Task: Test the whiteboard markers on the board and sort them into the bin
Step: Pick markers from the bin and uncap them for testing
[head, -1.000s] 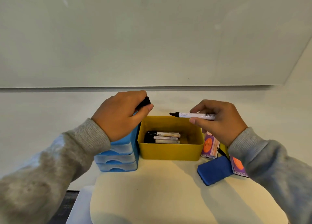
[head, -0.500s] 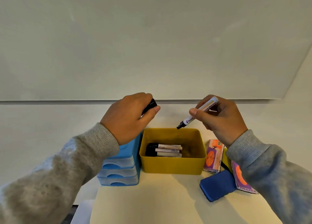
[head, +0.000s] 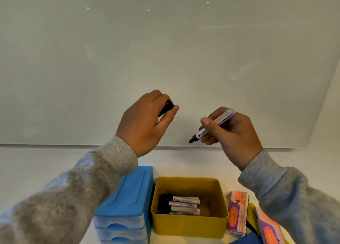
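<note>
**Uncapped marker held near the lower edge of the board**

The right hand [head: 233,133] grips a white marker [head: 214,126] between thumb and fingers; its black tip points toward 7 o'clock and sits just above the lower edge of the whiteboard [head: 165,50]. Whether the tip touches the board cannot be told. The left hand [head: 145,122], at 9 o'clock from the marker, is clenched around a black cap [head: 166,107], of which only one end shows past the fingers. The two hands are apart, with bare board between them.

The board surface above both hands is wide and blank up to the top of the view, and its right edge slants down at 3 o'clock. Below the hands, at 6 o'clock, a yellow bin [head: 189,223] stands with its top open and several markers [head: 179,204] lying flat inside. A blue drawer unit [head: 127,203] touches the bin's left side. Orange and purple packs [head: 237,212] lie just beside its right side.
</note>
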